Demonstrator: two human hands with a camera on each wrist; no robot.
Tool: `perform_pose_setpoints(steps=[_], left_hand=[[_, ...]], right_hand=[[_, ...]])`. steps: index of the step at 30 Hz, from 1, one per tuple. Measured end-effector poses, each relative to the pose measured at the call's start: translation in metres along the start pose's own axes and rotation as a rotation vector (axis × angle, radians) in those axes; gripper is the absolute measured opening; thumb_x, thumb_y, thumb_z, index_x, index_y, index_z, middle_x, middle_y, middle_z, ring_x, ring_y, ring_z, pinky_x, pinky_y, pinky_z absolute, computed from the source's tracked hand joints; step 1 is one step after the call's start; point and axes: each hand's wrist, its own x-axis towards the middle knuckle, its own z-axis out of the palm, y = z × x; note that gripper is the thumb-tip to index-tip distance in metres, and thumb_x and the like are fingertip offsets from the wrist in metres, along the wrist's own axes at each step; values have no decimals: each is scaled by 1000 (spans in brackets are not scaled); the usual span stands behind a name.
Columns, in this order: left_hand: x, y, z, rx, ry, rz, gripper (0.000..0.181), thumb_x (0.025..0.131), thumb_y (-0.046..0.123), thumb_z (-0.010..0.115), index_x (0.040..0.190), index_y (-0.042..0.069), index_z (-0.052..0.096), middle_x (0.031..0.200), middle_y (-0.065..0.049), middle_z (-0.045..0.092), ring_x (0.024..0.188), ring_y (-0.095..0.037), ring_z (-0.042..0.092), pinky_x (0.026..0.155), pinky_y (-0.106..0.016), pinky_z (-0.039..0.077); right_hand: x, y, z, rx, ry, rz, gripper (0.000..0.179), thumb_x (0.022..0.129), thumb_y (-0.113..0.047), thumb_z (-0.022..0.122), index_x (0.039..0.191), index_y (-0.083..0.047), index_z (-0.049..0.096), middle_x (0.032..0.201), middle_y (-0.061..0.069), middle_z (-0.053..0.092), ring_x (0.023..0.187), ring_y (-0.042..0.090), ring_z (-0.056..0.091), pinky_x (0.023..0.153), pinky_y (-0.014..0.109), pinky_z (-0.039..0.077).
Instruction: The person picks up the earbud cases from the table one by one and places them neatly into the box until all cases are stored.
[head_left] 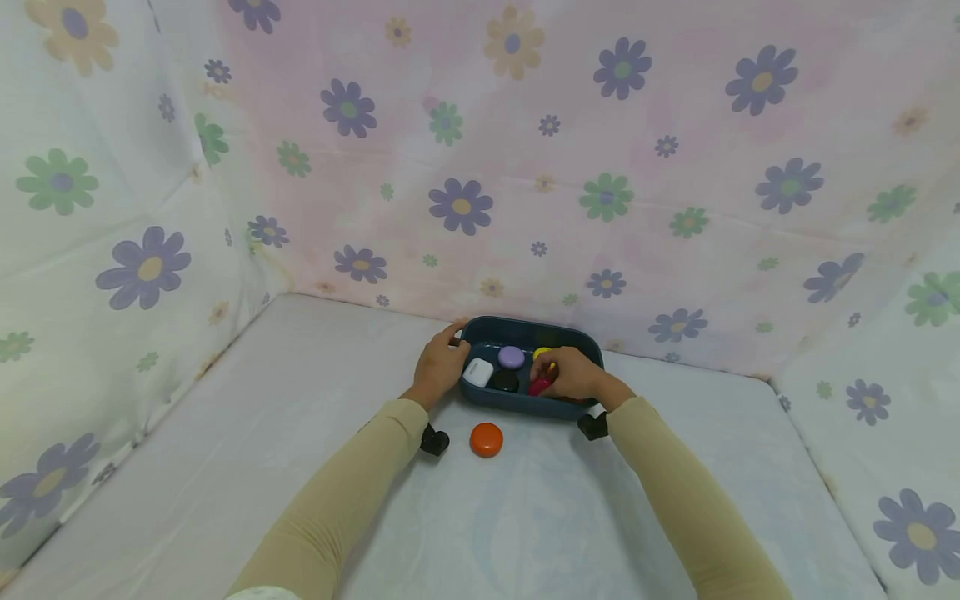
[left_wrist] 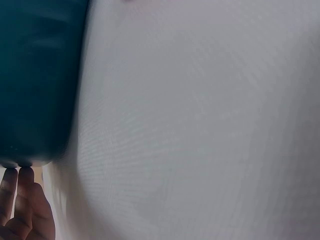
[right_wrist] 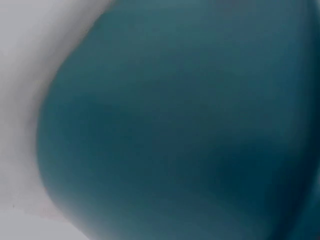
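A dark teal rectangular tub with rounded corners stands on the covered surface. My left hand holds its left end, with the thumb by the rim; in the left wrist view, the fingers touch the outer wall. Reaching into the right part, my right hand pinches a red object, its shape mostly hidden. Inside the tub lie a white rounded piece, a lilac round disc, a black round piece and a yellow piece, partly behind the hand. The tub's wall fills most of the right wrist view.
An orange round disc lies on the white cloth in front of the tub. Flower-printed sheets hang behind and on both sides, the back one close to the tub. Black wrist-camera parts jut out below the wrists.
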Motion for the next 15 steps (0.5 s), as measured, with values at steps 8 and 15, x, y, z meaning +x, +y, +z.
perform_pose_setpoints(steps=[8, 15], left_hand=[[0, -1, 0, -1, 2, 3, 49, 95, 31, 47, 143, 24, 46, 125, -8, 60, 110, -27, 54, 98, -45, 43], [2, -3, 0, 3, 2, 15, 49, 94, 31, 47, 143, 25, 46, 124, -8, 60, 107, -26, 54, 95, -45, 44]], right_hand=[[-5, -10, -3, 42, 107, 32, 25, 76, -12, 81, 97, -18, 69, 104, 3, 64, 89, 21, 58, 83, 35, 54], [-14, -22, -10, 69, 170, 37, 27, 74, -14, 82, 97, -19, 69, 105, 4, 64, 91, 22, 58, 80, 35, 54]])
